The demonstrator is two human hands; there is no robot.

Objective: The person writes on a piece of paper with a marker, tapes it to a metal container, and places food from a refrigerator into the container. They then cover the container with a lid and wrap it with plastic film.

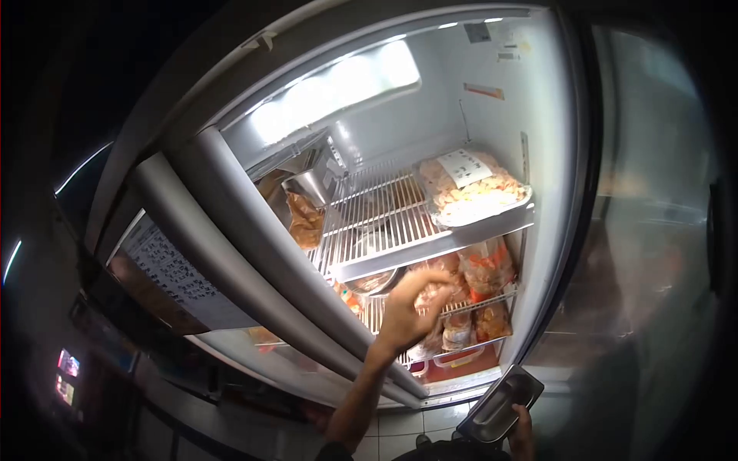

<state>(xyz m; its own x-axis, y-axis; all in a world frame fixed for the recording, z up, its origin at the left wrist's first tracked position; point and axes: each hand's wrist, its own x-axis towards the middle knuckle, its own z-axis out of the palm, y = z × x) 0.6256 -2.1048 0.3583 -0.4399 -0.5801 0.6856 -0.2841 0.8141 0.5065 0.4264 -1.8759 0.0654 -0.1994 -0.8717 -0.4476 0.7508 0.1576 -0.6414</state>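
My left hand (pixel 409 311) is raised in front of the lower shelves of a lit refrigerator, its fingers curved and apart with nothing between them. Behind it are plastic bags of what looks like raw meat (pixel 486 269). At the bottom right, my right hand (pixel 523 432) grips the edge of a small rectangular metal pan (pixel 501 405); the inside shows only bare metal. On the wire shelf (pixel 380 211) above my left hand sits a large clear bag of pale pieces (pixel 480 188) with a white label.
A metal container (pixel 307 187) and a brown bag (pixel 305 221) stand on the shelf's left. A sliding door (pixel 254 253) with a written sheet (pixel 173 269) covers the left side. Glass (pixel 646 230) stands at the right. Floor tiles (pixel 396 424) show below.
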